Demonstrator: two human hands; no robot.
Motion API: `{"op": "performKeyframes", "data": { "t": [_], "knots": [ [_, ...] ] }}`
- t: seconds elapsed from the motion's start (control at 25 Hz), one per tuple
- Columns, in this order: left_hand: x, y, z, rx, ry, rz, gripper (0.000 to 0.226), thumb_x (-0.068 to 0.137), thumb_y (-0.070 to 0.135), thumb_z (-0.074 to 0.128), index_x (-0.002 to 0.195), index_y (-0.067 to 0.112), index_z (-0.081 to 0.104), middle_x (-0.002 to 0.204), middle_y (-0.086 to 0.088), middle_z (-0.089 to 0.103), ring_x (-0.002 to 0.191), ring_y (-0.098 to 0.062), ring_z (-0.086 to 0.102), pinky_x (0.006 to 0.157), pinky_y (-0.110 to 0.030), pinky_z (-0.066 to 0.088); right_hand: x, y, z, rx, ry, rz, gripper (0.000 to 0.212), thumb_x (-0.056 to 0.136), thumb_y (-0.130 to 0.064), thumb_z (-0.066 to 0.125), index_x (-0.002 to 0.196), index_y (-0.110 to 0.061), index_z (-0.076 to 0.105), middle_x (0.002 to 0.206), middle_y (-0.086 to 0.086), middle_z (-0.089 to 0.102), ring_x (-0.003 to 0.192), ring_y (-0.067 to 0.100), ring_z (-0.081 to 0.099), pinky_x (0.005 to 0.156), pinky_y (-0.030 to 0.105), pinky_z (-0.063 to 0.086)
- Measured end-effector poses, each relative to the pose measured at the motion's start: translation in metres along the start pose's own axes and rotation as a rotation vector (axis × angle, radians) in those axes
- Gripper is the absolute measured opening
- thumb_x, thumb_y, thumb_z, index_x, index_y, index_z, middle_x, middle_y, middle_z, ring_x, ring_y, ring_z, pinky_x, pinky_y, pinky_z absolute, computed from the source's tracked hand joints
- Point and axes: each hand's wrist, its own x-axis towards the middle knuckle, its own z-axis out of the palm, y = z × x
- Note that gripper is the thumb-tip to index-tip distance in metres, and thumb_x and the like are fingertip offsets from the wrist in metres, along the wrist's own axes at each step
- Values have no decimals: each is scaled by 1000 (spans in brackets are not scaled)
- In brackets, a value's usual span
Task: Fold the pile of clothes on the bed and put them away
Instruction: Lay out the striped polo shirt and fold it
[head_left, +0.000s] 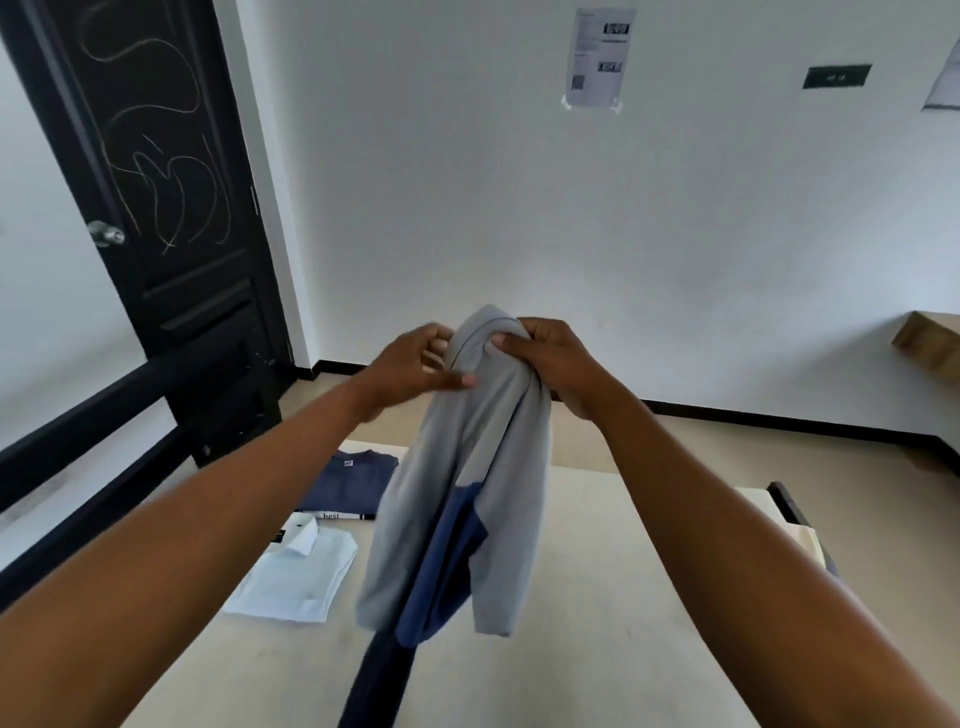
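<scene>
Your right hand (561, 369) grips the shirt (467, 467) top; your left hand (410, 371) pinches beside it, so fabric hangs straight below.

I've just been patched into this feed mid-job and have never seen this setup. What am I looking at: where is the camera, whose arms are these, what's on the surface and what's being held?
There is no machine here. These are a person's two bare arms, seen from one wide-angle camera worn on their head, looking forward and down. It is the only view. The right hand grips the top of a grey garment with a blue panel, held up in the air so that it hangs down. The left hand, slightly blurred, pinches the same top edge beside it. Below is the pale bed surface. On its left side lie two folded clothes: a dark blue T-shirt farther away and a white shirt nearer. A black door stands at the left.
</scene>
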Motion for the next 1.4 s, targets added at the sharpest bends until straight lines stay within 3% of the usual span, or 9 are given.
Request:
{"op": "performKeyframes", "data": {
  "t": [0.2, 0.36, 0.48, 0.6, 0.8, 1.0, 1.08, 1.2, 1.4],
  "knots": [
    [-29, -84, 18, 105, -140, -160, 20, 75, 19, 89, 89, 16, 75, 83, -11, 74, 71, -20, 69, 72, -51, 63, 8, -19, 18, 62, 67, -58, 35, 97, -33, 73, 111, -1, 74, 113, 17, 76, 101, 25, 74, 94, 42, 59],
    [-18, -85, 11, 225, 15, -61, 49, 63, 52, 84, 74, 6, 73, 69, -9, 67, 61, -12, 55, 63, -31, 47, -2, -10, -9, -58, 138, -67, 34, 91, -34, 80, 104, -3, 75, 104, 15, 77, 93, 22, 73, 85, 42, 61],
    [-9, -77, -4, 255, 118, 25, 16, 82, 32, 86, 78, 22, 73, 74, 3, 69, 66, -8, 58, 65, -27, 45, -18, 5, -49, -80, 225, -17, 39, 89, -38, 82, 102, -2, 74, 101, 17, 76, 89, 22, 71, 82, 44, 59],
    [-5, -64, 4, 552, -136, 76, 29, 82, 24, 85, 69, 30, 60, 69, 10, 58, 66, -9, 51, 64, -26, 38, -37, 14, -76, -47, 244, 52, 32, 89, -33, 82, 101, -4, 76, 99, 12, 77, 89, 21, 72, 79, 39, 60],
    [11, -43, -2, 303, -34, -6, 28, 64, 15, 96, 63, 17, 69, 58, 10, 61, 55, -5, 50, 58, -23, 41, -48, 34, -106, -150, 359, 101, 42, 75, -29, 93, 85, 3, 69, 78, 3, 64, 72, 13, 60, 65, 32, 46],
    [0, -39, -3, 478, 14, 89, 46, 55, 23, 101, 60, 12, 57, 53, 14, 54, 53, -6, 44, 50, -19, 32, -50, 39, -107, -278, 382, -4, 53, 58, -35, 97, 65, -18, 48, 69, -2, 47, 68, 16, 44, 62, 34, 35],
    [2, -33, -9, 382, 133, 121, 49, 54, 28, 101, 61, 11, 55, 51, 19, 55, 51, -2, 47, 49, -14, 32, -47, 39, -108, -202, 408, -69, 48, 63, -33, 95, 68, -13, 51, 70, 1, 53, 69, 17, 49, 62, 35, 39],
    [0, -27, -10, 436, 15, 110, 38, 62, 38, 97, 71, 12, 70, 57, 16, 60, 60, 3, 52, 59, -15, 38, -45, 48, -104, -292, 378, -3, 35, 72, -33, 90, 75, -7, 66, 73, 7, 65, 71, 17, 59, 66, 37, 47],
    [3, -16, 11, 192, 176, 126, 6, 94, 25, 75, 99, 24, 76, 81, 8, 72, 79, -16, 66, 78, -31, 51, -42, 50, -78, -249, 352, -10, 30, 75, -14, 85, 72, -1, 58, 70, 3, 55, 68, 15, 52, 63, 33, 40]
  ]
}}
